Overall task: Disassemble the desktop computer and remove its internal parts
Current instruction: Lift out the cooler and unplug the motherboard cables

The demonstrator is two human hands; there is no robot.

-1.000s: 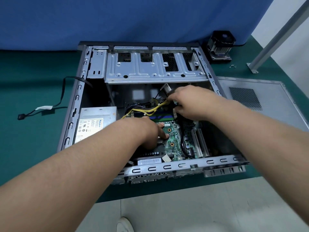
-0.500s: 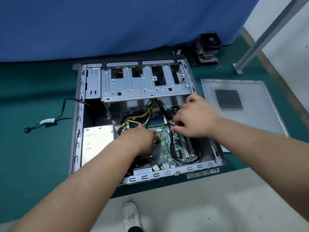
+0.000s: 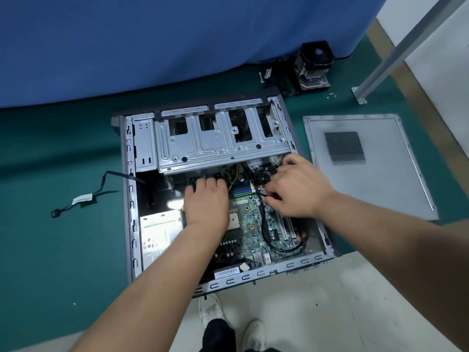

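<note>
Chassis (image 3: 128, 199): desktop computer case, laid on its side on the green mat (image 3: 63, 250), side opening upward, near edge overhanging the pale floor. Side panel (image 3: 375, 199): removed, laid flat on the mat just right of the case. Cooler with fan (image 3: 313, 67): set well apart at the far right, beside the blue drape. Loose black cable (image 3: 83, 199): lying on the mat left of the case.

Motherboard (image 3: 251, 219): seated in the case, green, memory slots at its far end, expansion slots to the right. Power supply (image 3: 160, 235): in place at the near left of the case. Drive cage (image 3: 218, 146): fixed across the far end. Yellow-and-black wire bundle (image 3: 232, 175): seen between the two hands, under the cage edge.

Left hand (image 3: 206, 203): placed palm down over the far left of the board, fingers reaching under the cage among black connectors; whether anything is gripped cannot be told. Right hand (image 3: 291, 189): fingers curled at the far right of the board, a thin black cable (image 3: 264, 224) apparently pinched at the fingertips.

Risks, as judged: a connector pulled by its wires instead of its housing could be torn from the board; a latch left unreleased could cause the board to be flexed; knuckles could be cut on the cage's sheet-metal edge.
</note>
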